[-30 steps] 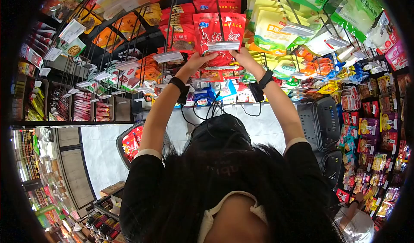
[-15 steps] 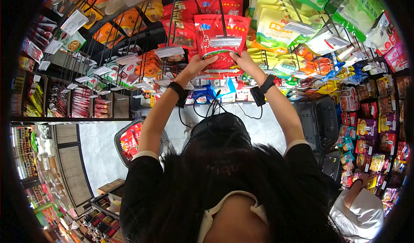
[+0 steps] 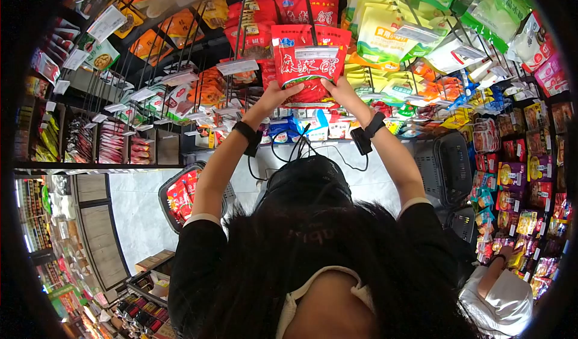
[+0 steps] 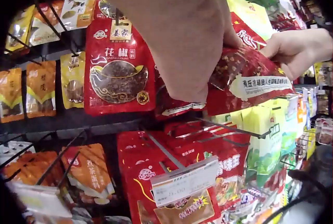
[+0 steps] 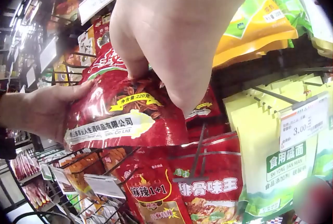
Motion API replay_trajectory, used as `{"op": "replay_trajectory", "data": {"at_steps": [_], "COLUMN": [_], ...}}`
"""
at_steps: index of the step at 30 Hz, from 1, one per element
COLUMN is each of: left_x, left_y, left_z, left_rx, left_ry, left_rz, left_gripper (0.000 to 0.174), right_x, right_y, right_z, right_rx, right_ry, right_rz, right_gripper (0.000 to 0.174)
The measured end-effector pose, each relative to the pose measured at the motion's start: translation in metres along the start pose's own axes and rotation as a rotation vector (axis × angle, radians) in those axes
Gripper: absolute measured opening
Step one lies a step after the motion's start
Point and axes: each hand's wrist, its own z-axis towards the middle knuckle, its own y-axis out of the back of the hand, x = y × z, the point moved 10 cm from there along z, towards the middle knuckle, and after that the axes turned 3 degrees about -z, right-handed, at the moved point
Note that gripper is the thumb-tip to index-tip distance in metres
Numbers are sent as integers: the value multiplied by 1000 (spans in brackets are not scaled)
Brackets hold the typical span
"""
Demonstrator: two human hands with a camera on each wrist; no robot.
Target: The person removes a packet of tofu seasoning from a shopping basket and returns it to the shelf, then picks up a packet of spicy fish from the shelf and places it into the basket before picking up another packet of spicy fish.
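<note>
A red packet with large white lettering [image 3: 308, 68] hangs at a rack hook, a price tag over its front. My left hand [image 3: 278, 96] holds its lower left side, the thumb on the front and the other fingers behind. At the lower right side my right hand [image 3: 345, 92] grips it the same way. In the left wrist view the packet's bottom [image 4: 255, 81] bulges between the left hand [image 4: 182, 36] and the right hand [image 4: 299, 49]. The right wrist view shows its white label strip [image 5: 106, 130], with the right hand [image 5: 166, 31] curled over one side.
More red packets [image 3: 250, 20] hang to the left and yellow-green packets [image 3: 385, 35] to the right. A basket with red packets [image 3: 182, 195] stands on the floor at left, dark baskets [image 3: 444, 169] at right. Another person's pale clothing [image 3: 498, 300] shows at lower right.
The red packet and both hands have shifted slightly down in the head view, and more of its front lettering shows below the tag. The person at lower right has moved.
</note>
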Motion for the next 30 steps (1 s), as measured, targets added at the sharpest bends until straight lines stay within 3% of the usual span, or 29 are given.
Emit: {"op": "replay_trajectory", "data": {"at_steps": [4, 10, 13, 16, 22, 30], "left_x": [-6, -8, -7, -11, -8, 1], "left_y": [-8, -9, -9, -10, -14, -13], "left_z": [-9, -15, -19, -28, -30, -41], "left_rx": [10, -16, -17, -60, -13, -59], "left_ry": [-2, -10, -9, 125, 39, 121], "left_rz": [-18, -16, -3, 102, 40, 45], "left_gripper": [38, 37, 36, 35, 36, 35], "right_x": [17, 0, -1, 8, -4, 0], "right_y": [2, -7, -5, -3, -6, -5], "right_z": [-11, -12, -13, -18, -22, -36], "right_rx": [2, 81, 16, -5, 17, -6], "right_ry": [-4, -35, 22, 72, 28, 3], "right_rz": [-5, -7, -13, -17, -29, -75], "right_gripper": [25, 28, 27, 28, 29, 29]}}
